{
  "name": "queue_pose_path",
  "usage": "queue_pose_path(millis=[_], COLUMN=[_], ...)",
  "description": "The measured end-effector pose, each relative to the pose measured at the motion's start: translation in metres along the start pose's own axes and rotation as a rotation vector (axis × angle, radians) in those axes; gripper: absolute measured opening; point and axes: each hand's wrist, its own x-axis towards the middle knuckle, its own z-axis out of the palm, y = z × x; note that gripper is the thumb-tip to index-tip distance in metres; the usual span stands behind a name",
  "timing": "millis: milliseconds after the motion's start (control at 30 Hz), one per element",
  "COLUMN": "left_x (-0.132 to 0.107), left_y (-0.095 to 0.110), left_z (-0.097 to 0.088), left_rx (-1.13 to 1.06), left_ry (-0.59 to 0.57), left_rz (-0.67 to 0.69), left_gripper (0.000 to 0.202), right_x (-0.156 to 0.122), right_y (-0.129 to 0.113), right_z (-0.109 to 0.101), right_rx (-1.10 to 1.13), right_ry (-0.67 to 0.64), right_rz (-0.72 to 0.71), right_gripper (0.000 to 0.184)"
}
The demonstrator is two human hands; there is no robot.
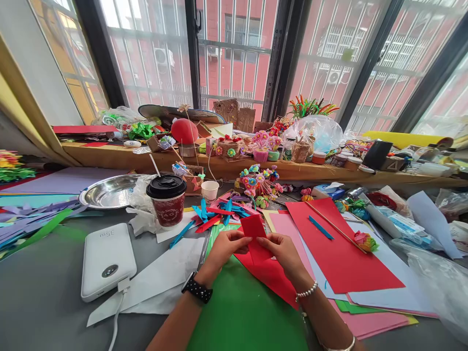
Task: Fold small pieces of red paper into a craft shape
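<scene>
My left hand (pixel 224 248) and my right hand (pixel 282 251) together pinch a small folded piece of red paper (pixel 255 234), held just above a green sheet (pixel 241 312) and a larger red sheet (pixel 272 278) at the near edge of the grey table. Left thumb and fingers press its left edge; right fingers grip its lower right side. A black watch sits on my left wrist, bead bracelets on my right.
A white power bank (pixel 107 258) with a cable lies at left. A lidded coffee cup (pixel 167 200), steel bowl (pixel 109 191), cut paper strips (pixel 219 212), red sheet with a stick (pixel 340 248), paper flowers (pixel 258 183) and a cluttered windowsill (pixel 234 168) surround me.
</scene>
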Motion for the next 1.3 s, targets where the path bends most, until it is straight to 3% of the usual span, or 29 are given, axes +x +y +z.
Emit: queue_pose_path(millis=[233, 467, 667, 767, 833, 900, 967, 1100, 1300], left_x=[0.001, 0.001, 0.004, 0.002, -0.002, -0.006, -0.009, -0.009, -0.006], left_y=[-0.001, -0.001, -0.003, 0.001, 0.006, 0.009, 0.01, 0.006, -0.001], left_z=[0.0, -0.001, -0.005, -0.009, -0.011, -0.01, -0.007, -0.002, -0.005], left_rx=[0.006, 0.043, 0.129, 0.295, 0.457, 0.664, 0.839, 1.017, 0.841], left_ry=[0.083, -0.001, 0.028, 0.134, 0.225, 0.195, 0.098, -0.042, -0.052], left_rz=[0.023, 0.028, 0.049, 0.236, 0.469, 0.652, 0.723, 0.654, 0.507], left_gripper=[0.025, 0.027, 0.03, 0.033, 0.032, 0.024, 0.018, 0.016, 0.02], right_x=[0.003, 0.005, 0.003, 0.002, 0.002, 0.001, 0.0, -0.003, -0.002], right_y=[0.0, 0.001, -0.005, -0.008, -0.009, -0.009, -0.01, -0.014, -0.011], right_z=[-0.007, -0.01, -0.013, -0.017, -0.019, -0.018, -0.016, -0.011, -0.008], right_rx=[-0.037, -0.134, -0.187, -0.322, -0.442, -0.545, -0.612, -0.688, -0.623], right_ry=[-0.012, 0.009, -0.003, 0.01, -0.012, -0.053, -0.113, -0.186, -0.171], right_rz=[-0.048, -0.104, -0.137, -0.214, -0.257, -0.287, -0.312, -0.38, -0.38], right_gripper=[0.031, 0.029, 0.029, 0.026, 0.023, 0.022, 0.02, 0.019, 0.022])
